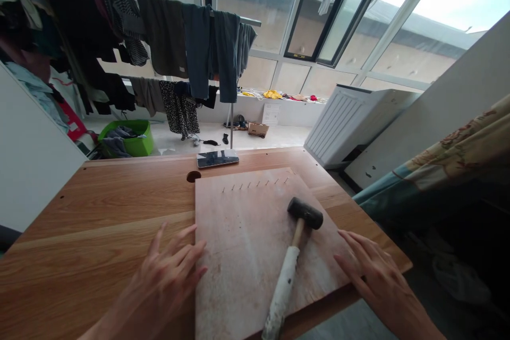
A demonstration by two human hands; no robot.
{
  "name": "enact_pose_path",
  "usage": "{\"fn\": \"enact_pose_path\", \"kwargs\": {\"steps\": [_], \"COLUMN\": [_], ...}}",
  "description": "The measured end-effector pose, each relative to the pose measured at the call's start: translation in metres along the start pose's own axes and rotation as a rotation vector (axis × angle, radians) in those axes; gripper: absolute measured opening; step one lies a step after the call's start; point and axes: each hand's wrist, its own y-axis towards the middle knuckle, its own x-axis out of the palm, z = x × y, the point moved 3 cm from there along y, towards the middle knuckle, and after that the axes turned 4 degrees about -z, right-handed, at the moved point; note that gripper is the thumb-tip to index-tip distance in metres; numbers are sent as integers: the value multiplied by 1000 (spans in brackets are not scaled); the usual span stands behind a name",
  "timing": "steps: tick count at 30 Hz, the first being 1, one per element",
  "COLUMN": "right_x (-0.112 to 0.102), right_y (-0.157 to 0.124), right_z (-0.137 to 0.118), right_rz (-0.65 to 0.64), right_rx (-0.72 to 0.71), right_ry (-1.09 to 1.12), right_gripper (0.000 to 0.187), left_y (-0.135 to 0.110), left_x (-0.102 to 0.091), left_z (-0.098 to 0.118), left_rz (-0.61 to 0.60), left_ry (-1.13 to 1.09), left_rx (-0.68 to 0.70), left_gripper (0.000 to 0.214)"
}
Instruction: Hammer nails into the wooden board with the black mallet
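The wooden board (239, 255) lies flat on the wood-grained table (119, 207), between the person's 2 hands. The left hand (169, 265) is open, fingers loosely spread, its fingertips at the board's left edge and just over it; it grips nothing. The right hand (370, 260) is open as well, fingers stretched out and thumb a little apart, resting by the board's right edge with nothing in its grasp.

The step in hand looks like steadying or squaring the board rather than striking: the mallet (289, 265) lies loose on the board, its black head towards the right side and its white-wrapped handle slanting to the near edge, out of both palms. Near the far edge, 8 thin nails (257, 184) stand in a row, apart from the mallet's head; how deep they sit is too small to tell.

As a judgement, moving the board calls for even pressure from both sides, since the mallet could slide and the nails stand exposed. Using the mallet calls for the right hand to close round its handle, with the left fingers well away from the nails
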Motion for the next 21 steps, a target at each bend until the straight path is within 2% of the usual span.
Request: {"fn": "enact_pose_path", "kwargs": {"steps": [2,5,8,11,16,21], "right_x": [-4,-3,7,14,10,3], "right_y": [7,16,24,33,48,62], "right_z": [-46,-108,-138,-140,-130,-117], "right_rz": [17,-86,-171,-197,-224,-257], "right_rx": [-201,-568,-750,-782,-812,-726], "right_ry": [15,65,81,84,82,111], "right_gripper": [50,54,50,49,40,42], "left_y": [-24,-48,-58,-57,-51,-42], "left_x": [-4,-7,-7,-8,-9,-13], "left_z": [-12,-27,-34,-33,-31,-39], "left_rz": [30,79,133,131,162,100], "left_ry": [43,62,61,45,8,-67], "left_rx": [-5,-22,-61,-73,-107,-154], "left_gripper": [30,29,29,26,23,22]}}
